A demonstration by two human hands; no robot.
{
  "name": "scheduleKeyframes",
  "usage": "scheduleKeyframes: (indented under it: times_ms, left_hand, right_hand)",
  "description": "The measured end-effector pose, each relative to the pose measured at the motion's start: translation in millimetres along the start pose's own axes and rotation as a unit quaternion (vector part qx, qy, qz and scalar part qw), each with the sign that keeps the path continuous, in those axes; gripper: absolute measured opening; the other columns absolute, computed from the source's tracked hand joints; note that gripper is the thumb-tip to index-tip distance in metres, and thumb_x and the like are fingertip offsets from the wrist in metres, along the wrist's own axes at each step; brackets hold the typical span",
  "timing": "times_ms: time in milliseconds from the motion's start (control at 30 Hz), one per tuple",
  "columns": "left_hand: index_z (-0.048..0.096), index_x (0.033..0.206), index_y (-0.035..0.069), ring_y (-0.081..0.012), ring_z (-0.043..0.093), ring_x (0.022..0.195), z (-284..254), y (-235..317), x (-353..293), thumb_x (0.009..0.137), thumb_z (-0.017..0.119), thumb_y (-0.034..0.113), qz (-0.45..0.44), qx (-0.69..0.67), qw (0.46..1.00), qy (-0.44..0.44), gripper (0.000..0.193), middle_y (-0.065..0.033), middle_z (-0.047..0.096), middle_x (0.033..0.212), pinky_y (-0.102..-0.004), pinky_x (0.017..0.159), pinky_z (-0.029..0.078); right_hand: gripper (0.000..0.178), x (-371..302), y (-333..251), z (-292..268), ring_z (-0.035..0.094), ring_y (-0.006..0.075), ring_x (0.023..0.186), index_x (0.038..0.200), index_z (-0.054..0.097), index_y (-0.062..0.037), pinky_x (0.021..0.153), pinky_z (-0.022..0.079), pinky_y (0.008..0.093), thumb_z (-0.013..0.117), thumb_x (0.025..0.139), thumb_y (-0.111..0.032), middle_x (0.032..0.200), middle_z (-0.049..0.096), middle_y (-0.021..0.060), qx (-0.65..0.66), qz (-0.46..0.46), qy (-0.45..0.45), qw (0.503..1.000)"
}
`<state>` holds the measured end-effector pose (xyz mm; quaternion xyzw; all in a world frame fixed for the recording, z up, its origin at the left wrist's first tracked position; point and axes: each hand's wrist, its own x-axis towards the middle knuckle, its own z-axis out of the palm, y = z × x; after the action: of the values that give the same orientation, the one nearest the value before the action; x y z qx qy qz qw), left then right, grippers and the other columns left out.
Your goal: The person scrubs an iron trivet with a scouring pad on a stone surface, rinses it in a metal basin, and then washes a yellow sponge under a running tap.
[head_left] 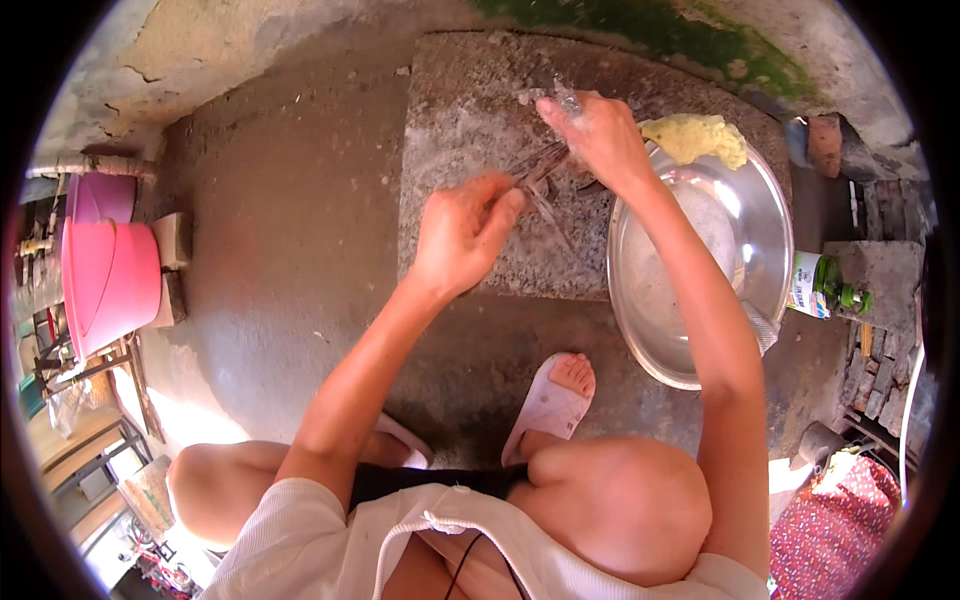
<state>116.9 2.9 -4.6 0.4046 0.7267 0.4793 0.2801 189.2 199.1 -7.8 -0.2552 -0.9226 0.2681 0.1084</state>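
Observation:
My left hand is closed above the stone slab, its thumb pressed against the curled fingers. From its fingertips a thin dark strip runs towards my right hand; its kind cannot be made out. Fingers bent and closed, my right hand is farther off and to the right, with a clear, glistening bit at its fingertips, water or film. A few thin, greyish strands show below, near the slab's surface. Beside my right forearm stands a wide metal basin, partly hidden by that arm.
A yellow, rough-edged cloth or sponge lies over the basin's far rim. Right of the basin lies a green bottle with a white label. A pink bucket stands at the left. The concrete floor looks wet.

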Motion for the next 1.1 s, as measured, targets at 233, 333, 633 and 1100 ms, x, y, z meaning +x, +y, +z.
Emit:
scheduleKeyframes:
  times_ms: [233, 333, 633, 1100]
  left_hand:
    - [0.057, 0.087, -0.005, -0.0051, 0.046, 0.064, -9, -1, -1, 0.087, 0.052, 0.014, 0.033, 0.019, 0.999, 0.012, 0.02, -0.0038, 0.057, 0.07, -0.0214, 0.053, 0.037]
    - [0.058, 0.085, -0.003, -0.0098, 0.045, 0.055, -7, 0, 0, 0.084, 0.054, 0.013, 0.044, 0.026, 0.999, 0.005, 0.016, -0.0078, 0.054, 0.063, -0.0251, 0.05, 0.038]
    - [0.055, 0.077, 0.001, -0.0042, 0.03, 0.052, -21, -9, 2, 0.089, 0.049, 0.027, -0.069, -0.169, 0.983, 0.006, 0.029, 0.0054, 0.036, 0.055, -0.0222, 0.047, 0.026]
    - [0.05, 0.073, 0.005, -0.0015, 0.025, 0.048, -2, 18, -2, 0.088, 0.05, 0.038, -0.055, -0.189, 0.98, -0.011, 0.037, 0.0073, 0.032, 0.052, -0.0203, 0.044, 0.017]
  right_hand:
    - [0.053, -16, -49, 13, 0.062, 0.024, 0.067, 0.089, 0.063, 0.0004, 0.071, 0.049, 0.0403, 0.044, 0.085, -0.05, 0.08, 0.061, 0.0182, 0.025, -0.297, 0.147, 0.943]
    - [0.057, 3, -18, -6, 0.063, 0.0252, 0.075, 0.101, 0.058, 0.0031, 0.074, 0.048, 0.0408, 0.044, 0.086, -0.05, 0.083, 0.061, 0.019, 0.033, -0.019, -0.013, 0.999]
    - [0.042, -30, -14, -20, 0.057, 0.0252, 0.071, 0.112, 0.047, -0.0039, 0.065, 0.05, 0.0387, 0.053, 0.084, -0.035, 0.092, 0.056, 0.0168, 0.02, -0.095, 0.226, 0.969]
    - [0.034, -6, 1, 14, 0.052, 0.026, 0.098, 0.096, 0.061, -0.0087, 0.08, 0.045, 0.0432, 0.06, 0.064, 0.0, 0.102, 0.06, 0.0045, -0.15, -0.259, 0.18, 0.937]
